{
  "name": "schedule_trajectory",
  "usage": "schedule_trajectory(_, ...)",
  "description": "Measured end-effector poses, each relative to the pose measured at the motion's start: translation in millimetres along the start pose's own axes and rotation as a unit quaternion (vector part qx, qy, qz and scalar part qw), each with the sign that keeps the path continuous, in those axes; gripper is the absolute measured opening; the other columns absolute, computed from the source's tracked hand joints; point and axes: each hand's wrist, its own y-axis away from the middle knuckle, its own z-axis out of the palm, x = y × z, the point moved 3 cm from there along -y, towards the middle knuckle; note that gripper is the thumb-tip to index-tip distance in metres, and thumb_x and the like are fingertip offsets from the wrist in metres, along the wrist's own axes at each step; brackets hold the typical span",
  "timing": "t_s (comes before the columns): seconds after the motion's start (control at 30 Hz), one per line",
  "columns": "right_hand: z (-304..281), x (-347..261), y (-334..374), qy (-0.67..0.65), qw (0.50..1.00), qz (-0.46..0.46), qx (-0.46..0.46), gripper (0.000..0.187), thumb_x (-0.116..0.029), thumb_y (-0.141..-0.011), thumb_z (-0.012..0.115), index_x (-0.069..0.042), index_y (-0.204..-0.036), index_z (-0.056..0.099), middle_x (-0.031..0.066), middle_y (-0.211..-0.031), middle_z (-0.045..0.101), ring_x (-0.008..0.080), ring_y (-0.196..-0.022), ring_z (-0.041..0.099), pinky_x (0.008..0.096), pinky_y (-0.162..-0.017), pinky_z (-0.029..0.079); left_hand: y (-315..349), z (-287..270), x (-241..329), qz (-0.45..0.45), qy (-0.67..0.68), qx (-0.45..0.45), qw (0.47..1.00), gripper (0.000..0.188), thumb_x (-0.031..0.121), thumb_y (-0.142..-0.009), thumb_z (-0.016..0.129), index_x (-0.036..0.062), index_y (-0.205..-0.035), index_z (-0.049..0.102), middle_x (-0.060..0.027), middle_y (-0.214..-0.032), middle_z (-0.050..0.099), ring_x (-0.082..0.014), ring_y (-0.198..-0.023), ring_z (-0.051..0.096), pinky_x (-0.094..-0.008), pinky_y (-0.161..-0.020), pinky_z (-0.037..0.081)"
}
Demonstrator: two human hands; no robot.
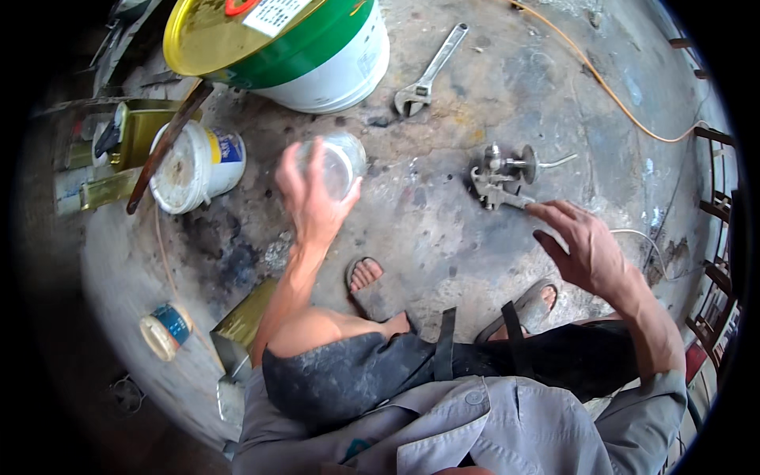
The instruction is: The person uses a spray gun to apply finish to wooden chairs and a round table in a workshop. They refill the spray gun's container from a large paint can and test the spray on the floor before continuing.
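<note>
My left hand (311, 194) is wrapped round a clear, round container (343, 162), whose pale circular rim or base shows beside the fingers. On the stained concrete floor to its right lies a metal spray gun (495, 186) with a round metal lid (529, 165) and a thin tube pointing right. My right hand (582, 245) hovers by the end of the gun's handle, its fingers loosely stretched and the thumb apart. Whether a fingertip touches the handle I cannot tell. An adjustable wrench (431, 71) rests on the floor beyond both hands.
A large green and white bucket (332, 67) with a yellow lid stands at the far left. Beside it are a smaller white bucket (180, 170), a brown stick (166, 146) and gold tins (138, 134). A small tub (166, 331) sits near left. An orange hose (590, 63) crosses far right.
</note>
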Motion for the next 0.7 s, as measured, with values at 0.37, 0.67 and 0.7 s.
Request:
schedule_trajectory(0.37,-9.1,23.3,12.7,-0.079,0.996,0.037,-0.012,0.030,-0.008,-0.094,0.067,0.000,-0.123,0.065,0.0228,-0.108,0.069,0.0444,-0.095,0.068,0.0467,-0.083,0.055,11.7,-5.7,-63.8,-0.446,0.535,0.025,0.717,0.083,0.040,-0.088,0.078,0.0060,-0.154,0.040,-0.0147,-0.150,0.048,-0.0294,-0.138,0.046,-0.0464,-0.117,0.035)
schedule_trajectory(0.67,-9.7,32.7,11.6,-0.112,0.992,0.056,-0.025,0.030,-0.009,-0.095,0.066,0.000,-0.123,0.064,0.0205,-0.109,0.072,0.0406,-0.098,0.070,0.0446,-0.084,0.056,34.5,4.6,-56.3,-0.444,0.722,-0.017,0.531,0.085,0.064,-0.087,0.063,0.0143,-0.153,0.045,-0.0085,-0.154,0.049,-0.0289,-0.143,0.044,-0.0519,-0.119,0.035)
schedule_trajectory(0.7,-10.2,33.7,11.6,-0.113,0.992,0.053,-0.022,0.030,-0.008,-0.095,0.066,0.000,-0.123,0.064,0.0206,-0.109,0.072,0.0403,-0.099,0.070,0.0445,-0.084,0.056,36.0,5.6,-56.8,-0.431,0.727,-0.021,0.534,0.085,0.064,-0.087,0.063,0.0141,-0.153,0.046,-0.0088,-0.154,0.049,-0.0293,-0.142,0.045,-0.0521,-0.118,0.036)
